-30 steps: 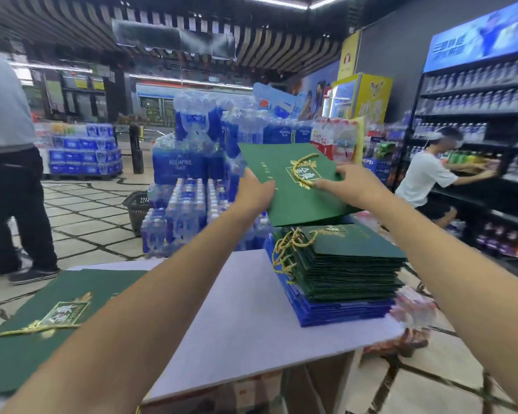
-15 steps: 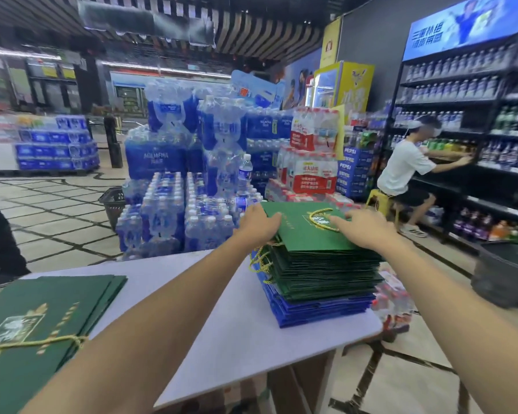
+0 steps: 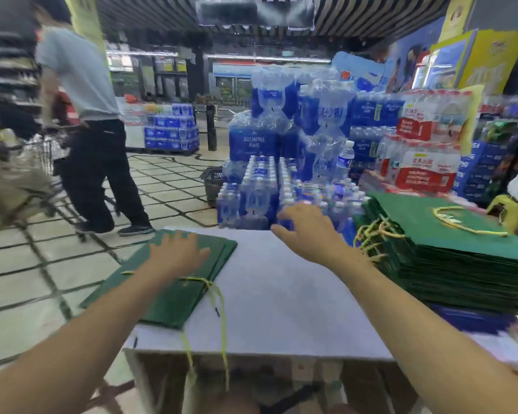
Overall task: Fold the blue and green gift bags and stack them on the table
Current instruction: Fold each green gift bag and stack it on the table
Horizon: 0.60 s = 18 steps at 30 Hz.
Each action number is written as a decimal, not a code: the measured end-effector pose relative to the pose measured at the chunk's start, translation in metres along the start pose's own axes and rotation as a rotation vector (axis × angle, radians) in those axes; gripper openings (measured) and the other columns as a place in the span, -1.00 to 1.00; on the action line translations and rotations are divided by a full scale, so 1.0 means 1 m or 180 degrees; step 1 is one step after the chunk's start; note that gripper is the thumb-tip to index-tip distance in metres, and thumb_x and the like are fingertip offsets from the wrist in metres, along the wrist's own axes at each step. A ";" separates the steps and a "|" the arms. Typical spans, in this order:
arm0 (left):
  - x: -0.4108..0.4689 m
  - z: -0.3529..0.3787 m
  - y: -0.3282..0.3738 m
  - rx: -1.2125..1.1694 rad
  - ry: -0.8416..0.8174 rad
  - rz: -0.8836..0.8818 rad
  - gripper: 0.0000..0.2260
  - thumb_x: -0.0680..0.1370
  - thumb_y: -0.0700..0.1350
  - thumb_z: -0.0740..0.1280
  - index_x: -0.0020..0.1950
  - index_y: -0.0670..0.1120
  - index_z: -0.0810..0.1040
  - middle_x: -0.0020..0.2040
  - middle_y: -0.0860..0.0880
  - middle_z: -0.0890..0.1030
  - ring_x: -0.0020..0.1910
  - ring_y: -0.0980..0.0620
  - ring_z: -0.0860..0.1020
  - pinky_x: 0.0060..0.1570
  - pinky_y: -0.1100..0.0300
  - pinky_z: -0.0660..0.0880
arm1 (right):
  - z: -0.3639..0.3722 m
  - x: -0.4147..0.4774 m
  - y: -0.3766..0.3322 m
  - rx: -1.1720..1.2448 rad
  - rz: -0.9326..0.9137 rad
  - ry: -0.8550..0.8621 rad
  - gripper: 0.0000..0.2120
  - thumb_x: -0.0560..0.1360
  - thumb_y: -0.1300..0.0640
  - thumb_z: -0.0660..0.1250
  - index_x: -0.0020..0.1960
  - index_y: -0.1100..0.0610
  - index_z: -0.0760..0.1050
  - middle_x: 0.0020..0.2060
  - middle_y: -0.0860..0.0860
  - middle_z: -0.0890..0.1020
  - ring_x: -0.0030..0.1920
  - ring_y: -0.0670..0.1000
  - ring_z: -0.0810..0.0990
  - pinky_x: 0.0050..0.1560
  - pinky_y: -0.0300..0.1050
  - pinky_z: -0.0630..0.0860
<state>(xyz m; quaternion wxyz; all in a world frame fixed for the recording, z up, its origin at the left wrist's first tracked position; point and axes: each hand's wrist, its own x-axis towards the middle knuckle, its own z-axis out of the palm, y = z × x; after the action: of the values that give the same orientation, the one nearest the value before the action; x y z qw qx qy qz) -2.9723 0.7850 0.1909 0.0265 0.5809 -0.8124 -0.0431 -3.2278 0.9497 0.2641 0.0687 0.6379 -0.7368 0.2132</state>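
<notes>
Touching green bags [image 3: 174, 300], left fingers [image 3: 174, 241] spread

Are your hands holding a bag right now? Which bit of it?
No, nothing is held. The left hand lies flat, fingers spread, on the far end of the green bags. The right hand hovers open above the table.

Left hand [image 3: 177, 255] on flat green bags [image 3: 168, 303]

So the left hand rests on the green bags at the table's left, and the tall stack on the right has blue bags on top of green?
Not quite. The head view shows the tall stack with green bags on top and blue bags underneath. The left hand does rest on the green pile at the left.
</notes>
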 end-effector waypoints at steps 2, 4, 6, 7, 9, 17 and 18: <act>-0.015 0.024 -0.034 0.0145 -0.0362 -0.0192 -0.24 0.51 0.48 -0.02 0.59 0.08 0.28 0.58 -0.13 0.33 0.52 -0.28 0.31 0.45 -0.31 0.27 | 0.040 -0.008 -0.016 0.0054 -0.0010 -0.0384 -0.53 0.60 -0.24 0.26 0.40 -0.02 0.51 0.35 -0.01 0.53 0.40 0.11 0.42 0.34 0.14 0.43; -0.029 0.038 -0.047 0.0217 -0.0455 -0.0097 -0.25 0.57 0.47 -0.05 0.65 0.09 0.14 0.63 -0.10 0.24 0.56 -0.27 0.25 0.50 -0.31 0.20 | 0.075 -0.016 -0.023 0.0065 -0.0018 -0.0698 -0.49 0.61 -0.25 0.24 0.46 -0.02 0.45 0.43 -0.02 0.47 0.46 0.08 0.37 0.41 0.10 0.36; -0.037 0.042 -0.045 0.0332 -0.0330 0.0123 -0.30 0.62 0.43 -0.06 0.67 0.10 0.08 0.65 -0.09 0.19 0.58 -0.25 0.21 0.52 -0.28 0.16 | 0.100 -0.023 -0.024 0.0029 -0.0049 -0.0909 -0.47 0.62 -0.25 0.22 0.49 -0.02 0.40 0.47 -0.03 0.43 0.48 0.07 0.33 0.45 0.08 0.32; -0.040 0.042 -0.041 0.0360 -0.0309 0.0284 -0.31 0.63 0.42 -0.07 0.67 0.10 0.07 0.66 -0.08 0.17 0.59 -0.24 0.19 0.54 -0.27 0.14 | 0.108 -0.025 -0.022 0.0037 -0.0057 -0.0968 -0.47 0.63 -0.24 0.21 0.50 -0.02 0.37 0.48 -0.03 0.41 0.49 0.07 0.31 0.46 0.06 0.30; -0.041 0.040 -0.030 0.0336 -0.0345 0.0661 -0.33 0.63 0.40 -0.05 0.67 0.11 0.08 0.66 -0.06 0.15 0.61 -0.19 0.16 0.56 -0.22 0.11 | 0.116 -0.029 -0.018 0.0131 -0.0085 -0.0979 -0.49 0.64 -0.21 0.22 0.51 -0.02 0.37 0.48 -0.04 0.40 0.49 0.05 0.31 0.45 0.02 0.28; -0.042 0.055 0.036 -0.0063 -0.0234 0.2094 -0.42 0.68 0.29 0.09 0.67 0.15 0.11 0.68 0.05 0.12 0.66 0.02 0.05 0.63 -0.06 -0.03 | 0.113 -0.044 0.008 -0.0168 -0.0129 -0.0947 -0.59 0.68 -0.22 0.08 0.47 -0.18 0.42 0.40 -0.09 0.46 0.41 0.03 0.35 0.36 0.03 0.31; -0.040 0.057 0.039 -0.0037 -0.0190 0.1987 -0.43 0.69 0.29 0.05 0.67 0.14 0.11 0.68 0.03 0.11 0.66 0.02 0.04 0.62 -0.10 -0.05 | 0.112 -0.051 0.012 -0.0379 -0.0103 -0.0991 -0.57 0.67 -0.26 0.04 0.47 -0.23 0.40 0.41 -0.11 0.44 0.40 0.04 0.35 0.33 0.03 0.30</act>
<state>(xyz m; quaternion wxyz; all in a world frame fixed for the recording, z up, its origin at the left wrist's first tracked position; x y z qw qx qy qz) -3.0015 0.8375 0.1386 0.0178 0.3017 -0.9517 -0.0546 -3.2113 0.9524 0.1418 -0.0052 0.6697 -0.7396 0.0666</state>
